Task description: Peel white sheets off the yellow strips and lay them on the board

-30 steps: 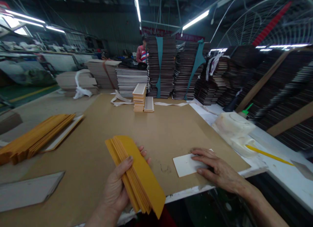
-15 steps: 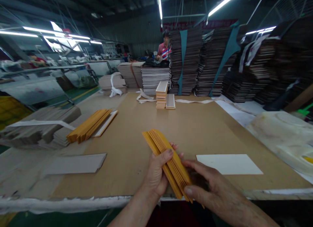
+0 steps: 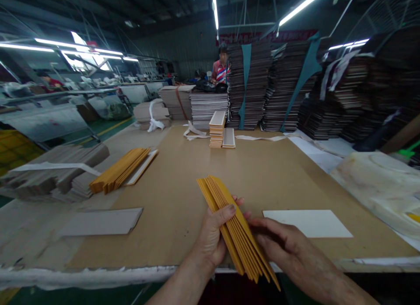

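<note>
The left hand (image 3: 211, 241) grips a fanned yellow stack (image 3: 234, 228) above the near edge of the bench (image 3: 183, 200), fingers clenched around it. The right hand (image 3: 288, 257) touches the stack's right side, fingers pinching at its top sheet. A white card (image 3: 306, 223) lies just beside it.

White sheet (image 3: 307, 222), grey board (image 3: 101, 221), small box stack (image 3: 217, 128), dark cardboard stacks (image 3: 272, 84)

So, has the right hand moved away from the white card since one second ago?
Yes. The right hand has left the white card on the table and gone left to the yellow stack held in the left hand.
</note>
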A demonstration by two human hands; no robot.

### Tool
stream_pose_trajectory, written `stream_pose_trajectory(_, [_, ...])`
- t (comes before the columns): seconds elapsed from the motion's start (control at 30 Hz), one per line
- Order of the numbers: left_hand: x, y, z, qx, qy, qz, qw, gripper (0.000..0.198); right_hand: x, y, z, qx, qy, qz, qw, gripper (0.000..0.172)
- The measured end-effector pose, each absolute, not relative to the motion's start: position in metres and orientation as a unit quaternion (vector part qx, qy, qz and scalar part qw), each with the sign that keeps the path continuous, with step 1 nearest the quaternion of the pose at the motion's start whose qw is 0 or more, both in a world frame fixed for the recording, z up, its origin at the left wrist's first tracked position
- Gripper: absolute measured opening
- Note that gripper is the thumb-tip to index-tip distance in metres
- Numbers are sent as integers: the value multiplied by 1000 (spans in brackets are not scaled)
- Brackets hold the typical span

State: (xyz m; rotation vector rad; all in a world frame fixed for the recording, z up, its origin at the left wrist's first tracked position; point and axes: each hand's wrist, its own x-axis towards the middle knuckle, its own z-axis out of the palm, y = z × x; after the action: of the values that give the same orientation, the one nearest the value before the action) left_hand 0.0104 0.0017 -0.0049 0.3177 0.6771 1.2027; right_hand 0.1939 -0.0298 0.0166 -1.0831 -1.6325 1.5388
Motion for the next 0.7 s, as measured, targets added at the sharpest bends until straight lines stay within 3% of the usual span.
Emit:
stream_pose_trajectory(0.1, [12, 2, -5, 149, 311, 570, 746, 48, 190, -32, 23, -407, -655, 556, 311, 40])
stream_pose_trajectory(0.33, [12, 4, -5, 134, 332, 560, 747, 53, 190, -30, 24, -377, -589, 650, 296, 47])
stream_pose_trajectory(0.5, [11, 3, -8, 144, 309, 554, 759, 48, 200, -27, 21, -373, -581, 665, 287, 42])
stream_pose_trajectory(0.6, [11, 2, -7, 156, 307, 543, 766, 49, 200, -28, 21, -410, -619, 609, 280, 39])
stream_pose_trajectory(0.7, [11, 2, -5, 180, 300, 536, 769, 49, 199, -28, 24, -469, -691, 477, 274, 39])
